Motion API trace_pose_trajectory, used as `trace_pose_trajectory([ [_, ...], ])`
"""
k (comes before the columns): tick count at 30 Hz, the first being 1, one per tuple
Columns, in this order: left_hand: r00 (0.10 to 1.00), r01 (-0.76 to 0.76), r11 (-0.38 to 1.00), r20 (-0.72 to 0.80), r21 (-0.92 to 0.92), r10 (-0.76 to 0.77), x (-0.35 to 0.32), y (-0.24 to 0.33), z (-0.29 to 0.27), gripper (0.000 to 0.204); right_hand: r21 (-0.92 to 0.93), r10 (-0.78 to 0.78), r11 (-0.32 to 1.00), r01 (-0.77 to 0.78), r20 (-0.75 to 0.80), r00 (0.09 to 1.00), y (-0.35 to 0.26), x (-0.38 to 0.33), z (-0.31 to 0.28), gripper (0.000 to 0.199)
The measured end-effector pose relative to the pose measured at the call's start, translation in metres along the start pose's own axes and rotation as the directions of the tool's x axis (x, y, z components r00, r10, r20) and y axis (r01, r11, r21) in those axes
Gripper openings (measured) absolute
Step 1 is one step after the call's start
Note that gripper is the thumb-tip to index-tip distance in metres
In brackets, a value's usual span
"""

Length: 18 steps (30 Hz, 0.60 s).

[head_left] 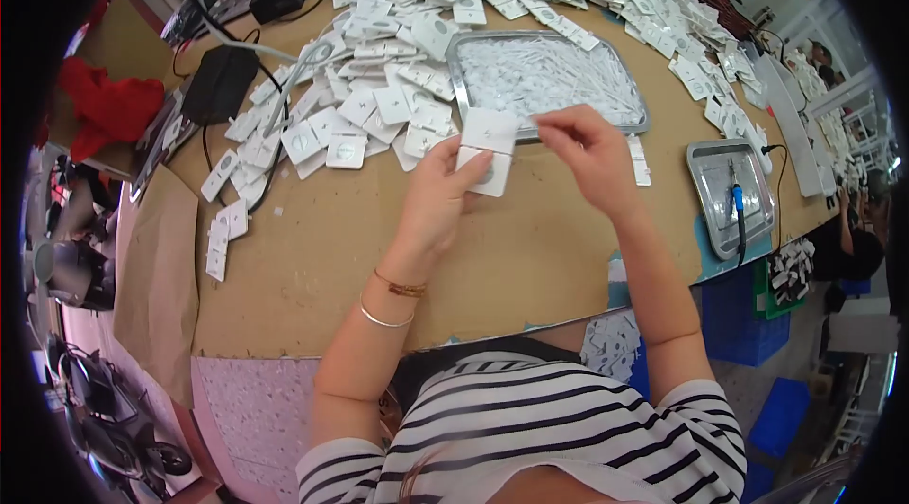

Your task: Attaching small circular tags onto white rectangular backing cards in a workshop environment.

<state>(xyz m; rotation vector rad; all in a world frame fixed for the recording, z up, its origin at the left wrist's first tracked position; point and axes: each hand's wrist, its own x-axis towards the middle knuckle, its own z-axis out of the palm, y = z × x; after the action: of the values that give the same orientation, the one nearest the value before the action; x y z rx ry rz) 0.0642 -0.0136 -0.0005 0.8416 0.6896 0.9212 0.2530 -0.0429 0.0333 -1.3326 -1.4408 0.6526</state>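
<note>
My left hand (437, 190) holds a stack of white square plastic pieces (487, 149) above the brown cardboard-covered table (379, 258). My right hand (587, 149) pinches the right edge of the top piece with thumb and forefinger. Just beyond the hands lies a metal tray (458, 78) filled with small white strips. A big pile of the same white square pieces (398, 59) spreads over the table behind and to the left of the tray.
A smaller metal tray (712, 192) at the right holds a blue-handled soldering iron (737, 201). Black power adapters (220, 83) with cables sit at the far left, a red cloth (109, 106) beyond them. Blue crates (748, 324) stand under the right table edge.
</note>
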Motion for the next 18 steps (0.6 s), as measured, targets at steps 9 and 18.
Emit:
trace_pose_trajectory([
  [9,0.992,-0.117,0.993,0.055,0.02,0.115,-0.014,-0.003,0.006,0.037,-0.348,-0.284,0.893,0.286,0.058,0.957,-0.017,-0.029,0.025,0.016],
  [18,0.996,-0.09,0.996,0.011,-0.004,0.09,-0.019,0.002,0.006,0.027,0.21,0.227,0.951,-0.226,0.021,0.974,-0.017,-0.029,0.025,0.015],
])
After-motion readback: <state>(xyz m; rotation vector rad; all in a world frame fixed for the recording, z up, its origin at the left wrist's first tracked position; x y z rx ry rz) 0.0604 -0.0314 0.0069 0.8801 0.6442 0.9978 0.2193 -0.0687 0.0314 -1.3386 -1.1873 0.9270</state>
